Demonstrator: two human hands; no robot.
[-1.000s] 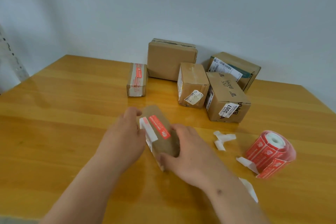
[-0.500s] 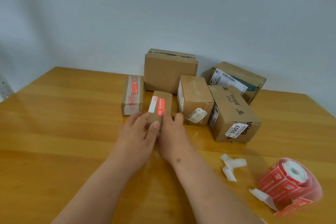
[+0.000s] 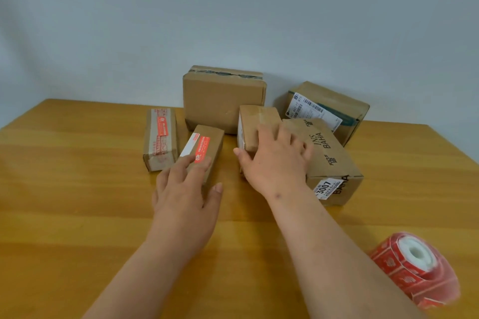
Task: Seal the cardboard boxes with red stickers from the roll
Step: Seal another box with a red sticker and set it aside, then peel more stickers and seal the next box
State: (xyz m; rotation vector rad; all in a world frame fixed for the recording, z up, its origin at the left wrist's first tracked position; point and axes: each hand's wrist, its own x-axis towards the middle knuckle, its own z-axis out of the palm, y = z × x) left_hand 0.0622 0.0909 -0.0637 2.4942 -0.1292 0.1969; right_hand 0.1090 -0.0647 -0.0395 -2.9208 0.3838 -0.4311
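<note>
Two small boxes at centre left, one (image 3: 160,137) and another (image 3: 204,149), already wear red stickers. The left hand (image 3: 185,190) rests flat-fingered on the second; the right hand (image 3: 274,163) grips an unstickered box (image 3: 255,124). Three others look unsealed; the roll (image 3: 414,269) lies lower right on the worktop (image 3: 77,215).

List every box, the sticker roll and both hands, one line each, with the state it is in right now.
Small narrow cardboard box: lying flat, red sticker on top.
Left-most taped cardboard box: red sticker on, untouched.
Mid-sized plain cardboard box: no red sticker visible, gripped.
Cardboard box printed BAHA: no red sticker visible.
Tall rear cardboard box: no red sticker visible.
Right rear cardboard box with shipping label: no red sticker visible.
Red sticker roll: on its side, untouched.
Left hand: open, fingers on small box.
Right hand: gripping mid-sized box.
</note>
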